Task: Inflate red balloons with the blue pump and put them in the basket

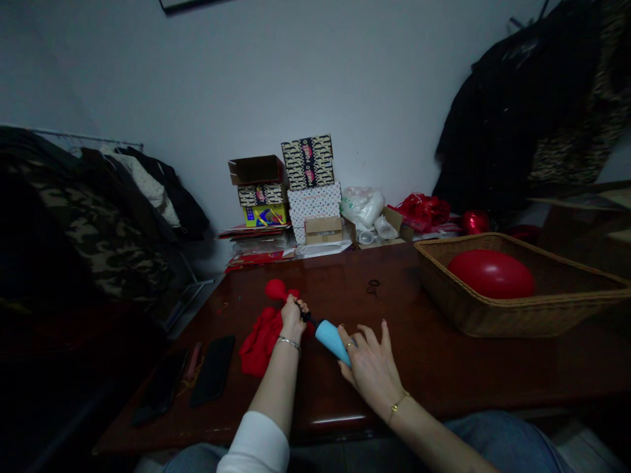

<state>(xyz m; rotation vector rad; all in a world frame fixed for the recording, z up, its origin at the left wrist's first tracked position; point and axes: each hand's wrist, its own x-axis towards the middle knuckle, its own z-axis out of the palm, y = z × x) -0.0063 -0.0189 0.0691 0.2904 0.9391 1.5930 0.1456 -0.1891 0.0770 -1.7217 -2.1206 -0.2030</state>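
Note:
My left hand (292, 315) is closed around the black nozzle end of a hand balloon pump, pinching a small, partly filled red balloon (275, 289) there. The pump's light blue barrel (333, 340) slants down toward my right hand (371, 362). Thumb and index finger of that hand are around the barrel, while its other fingers stretch out. Under and beside my left wrist lies a heap of limp red balloons (260, 345). The exact grip on the nozzle is partly hidden by my fingers.
A wicker basket (486, 316) with a large inflated red balloon (491, 273) stands on the right of the brown table (389, 315). Two dark phones (213, 369) lie at left. Black bands (373, 287) lie mid-table. Boxes (315, 210) and a plastic bag (363, 205) line the back.

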